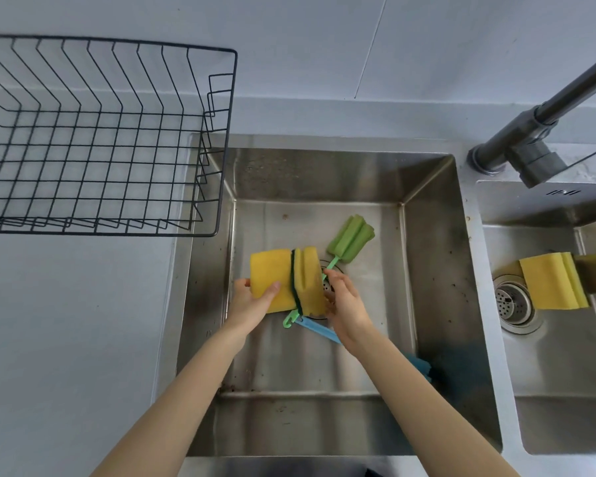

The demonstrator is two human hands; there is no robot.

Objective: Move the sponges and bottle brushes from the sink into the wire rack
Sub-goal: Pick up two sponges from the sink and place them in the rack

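Observation:
Two yellow sponges with dark green scrub layers stand pressed together over the drain of the left sink (427, 304). My left hand (252, 304) grips the left sponge (272, 277). My right hand (346, 304) holds the right sponge (311, 284) from its far side. A green bottle brush (350, 239) lies behind them, its handle running under the sponges. A blue bottle brush (319, 330) lies beneath my right wrist, its dark blue head (420, 368) at the sink's right wall. The black wire rack (100, 139) stands empty on the counter at upper left.
A grey faucet (537, 132) rises at the upper right between the two basins. In the right sink (565, 373) another yellow sponge (551, 285) lies beside a round drain strainer (513, 304). Pale counter surrounds the rack.

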